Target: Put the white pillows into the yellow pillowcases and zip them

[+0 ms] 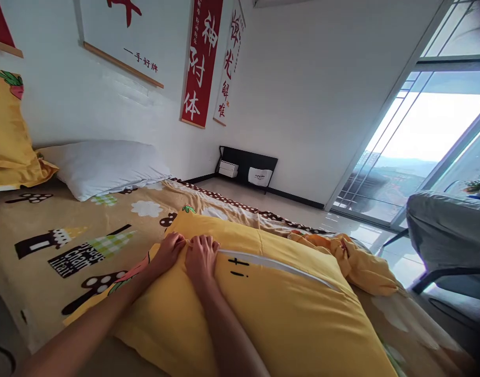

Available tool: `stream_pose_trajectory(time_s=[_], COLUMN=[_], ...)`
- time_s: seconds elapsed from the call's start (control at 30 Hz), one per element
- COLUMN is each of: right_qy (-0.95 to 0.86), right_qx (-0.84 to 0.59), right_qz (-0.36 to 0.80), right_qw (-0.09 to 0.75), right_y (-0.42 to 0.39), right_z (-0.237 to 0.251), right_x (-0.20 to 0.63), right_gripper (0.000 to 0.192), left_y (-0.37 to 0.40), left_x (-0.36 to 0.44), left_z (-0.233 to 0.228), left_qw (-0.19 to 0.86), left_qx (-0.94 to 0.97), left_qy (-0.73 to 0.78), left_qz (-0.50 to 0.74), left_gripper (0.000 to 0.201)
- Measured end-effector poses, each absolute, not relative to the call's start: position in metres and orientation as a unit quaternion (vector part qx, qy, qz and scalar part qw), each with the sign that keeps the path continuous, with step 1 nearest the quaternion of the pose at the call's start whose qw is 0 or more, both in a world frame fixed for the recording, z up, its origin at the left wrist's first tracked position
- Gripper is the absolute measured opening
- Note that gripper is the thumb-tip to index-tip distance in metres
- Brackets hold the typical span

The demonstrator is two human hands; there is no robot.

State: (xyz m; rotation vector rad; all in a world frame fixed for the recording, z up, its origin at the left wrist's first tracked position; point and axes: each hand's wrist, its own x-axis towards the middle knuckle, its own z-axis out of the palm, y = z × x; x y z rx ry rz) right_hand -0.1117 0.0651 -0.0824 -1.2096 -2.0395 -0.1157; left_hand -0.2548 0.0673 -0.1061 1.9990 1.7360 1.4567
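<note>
A yellow pillowcase (295,303) lies across the bed in front of me, filled out by a pillow. A long slit runs along its upper side, and a strip of the white pillow (279,265) shows through it. At the left end of that slit, my left hand (169,252) pinches the yellow fabric. Right beside it, my right hand (202,257) has its fingers curled down on the edge of the slit, gripping the cloth. Whatever small part lies under the fingertips is hidden. Black printed marks show just right of my right hand.
A white pillow (110,162) rests by the wall, with another yellow pillow (8,131) at far left. Crumpled yellow cloth (361,264) lies on the patterned bedsheet (145,209). A grey-covered chair (448,225) stands right, near the glass door (413,141).
</note>
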Motion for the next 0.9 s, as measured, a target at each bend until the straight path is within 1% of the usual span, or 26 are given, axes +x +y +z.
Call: stream_pose_trajectory(time_s=[0.1,0.33,0.4,0.53,0.63,0.73,0.8,0.9], right_qy=[-0.809,-0.795,-0.797,-0.788,-0.781,-0.783,-0.785,-0.792], right_qx=[-0.455,-0.482,-0.481,-0.5,-0.515,-0.51,-0.508,-0.496], right_qz=[-0.038,-0.007,0.028,0.091,0.072,0.017,-0.013,-0.019], right_qw=[0.37,0.37,0.365,0.349,0.344,0.356,0.354,0.356], right_y=[0.066,0.062,0.06,0.059,0.058,0.055,0.054,0.055], right_z=[-0.082,-0.078,-0.076,-0.074,-0.074,-0.074,-0.075,-0.077], right_x=[-0.111,-0.112,-0.111,-0.111,-0.112,-0.113,-0.113,-0.112], right_gripper=[0.005,0.007,0.011,0.027,0.024,0.016,0.014,0.01], left_y=[0.067,0.065,0.065,0.063,0.061,0.058,0.057,0.057], left_x=[-0.256,-0.253,-0.253,-0.252,-0.251,-0.25,-0.25,-0.25], left_z=[-0.108,-0.107,-0.106,-0.105,-0.105,-0.104,-0.105,-0.105], left_qw=[0.06,0.041,0.041,0.039,0.036,0.028,0.021,0.015], left_qx=[0.663,0.667,0.667,0.669,0.671,0.671,0.669,0.664], left_qy=[0.573,0.572,0.572,0.566,0.556,0.548,0.547,0.548], left_qz=[0.479,0.476,0.475,0.48,0.489,0.499,0.504,0.509], left_gripper=[0.029,0.028,0.028,0.026,0.024,0.022,0.022,0.023])
